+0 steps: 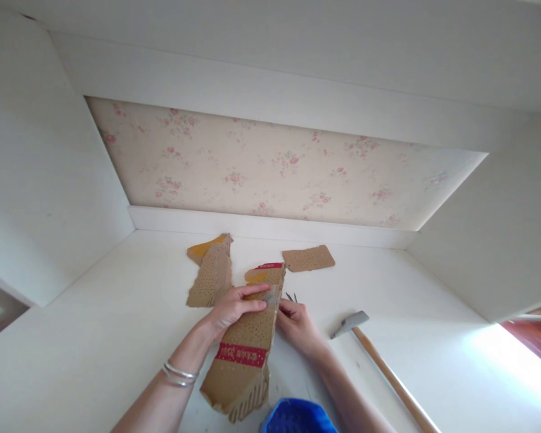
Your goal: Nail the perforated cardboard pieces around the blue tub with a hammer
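Observation:
My left hand (237, 308) lies on a torn piece of brown cardboard (247, 328), two fingers stretched flat and apart across its upper part. This perforated piece has a red printed band and ragged edges. A shiny, see-through patch (273, 294) shows by those fingertips. At the cardboard's right edge, my right hand (296, 322) is closed, its fingertips partly hidden. What it pinches I cannot make out. Thin dark pointed pieces (292, 297) show just beyond its fingers; their kind is unclear.
Torn cardboard scraps (211, 270) lie at the left, and a small cardboard piece (309, 258) at the back. A wooden-handled hammer (379, 358) rests right of my right arm. A blue plastic basket (297, 409) stands near me. White panels (469, 240) surround the white surface (117, 337).

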Available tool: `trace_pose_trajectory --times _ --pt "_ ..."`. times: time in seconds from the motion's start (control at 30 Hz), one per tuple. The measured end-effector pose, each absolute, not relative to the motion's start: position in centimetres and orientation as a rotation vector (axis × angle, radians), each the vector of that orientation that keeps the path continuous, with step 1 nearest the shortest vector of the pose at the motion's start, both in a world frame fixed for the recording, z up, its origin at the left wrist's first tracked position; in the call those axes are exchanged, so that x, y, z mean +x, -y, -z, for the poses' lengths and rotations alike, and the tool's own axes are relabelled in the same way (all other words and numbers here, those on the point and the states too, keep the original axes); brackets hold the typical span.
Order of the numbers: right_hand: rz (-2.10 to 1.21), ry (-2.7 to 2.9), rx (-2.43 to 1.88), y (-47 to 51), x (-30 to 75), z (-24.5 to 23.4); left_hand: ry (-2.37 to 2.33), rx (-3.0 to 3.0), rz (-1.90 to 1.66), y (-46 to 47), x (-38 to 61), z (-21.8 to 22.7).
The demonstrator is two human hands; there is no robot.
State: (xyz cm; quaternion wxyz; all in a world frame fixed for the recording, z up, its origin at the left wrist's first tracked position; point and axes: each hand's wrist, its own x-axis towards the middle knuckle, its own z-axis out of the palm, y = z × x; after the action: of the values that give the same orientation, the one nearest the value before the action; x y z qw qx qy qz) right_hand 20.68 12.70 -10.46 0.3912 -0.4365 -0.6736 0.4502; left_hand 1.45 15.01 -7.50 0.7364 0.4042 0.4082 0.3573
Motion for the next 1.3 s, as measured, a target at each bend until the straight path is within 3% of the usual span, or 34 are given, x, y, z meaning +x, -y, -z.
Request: trace_pose_trajectory --times 1.07,1.3 --pt "-0.987 1.670 -1.112 -12.9 20.3 10.7 -0.956 0.992 -0.732 -15.3 1.9 8.2" --pt "-0.636 1.488 -1.175 -12.2 20.6 11.3 -0.980 0.965 -0.799 -15.8 1.8 8.7"
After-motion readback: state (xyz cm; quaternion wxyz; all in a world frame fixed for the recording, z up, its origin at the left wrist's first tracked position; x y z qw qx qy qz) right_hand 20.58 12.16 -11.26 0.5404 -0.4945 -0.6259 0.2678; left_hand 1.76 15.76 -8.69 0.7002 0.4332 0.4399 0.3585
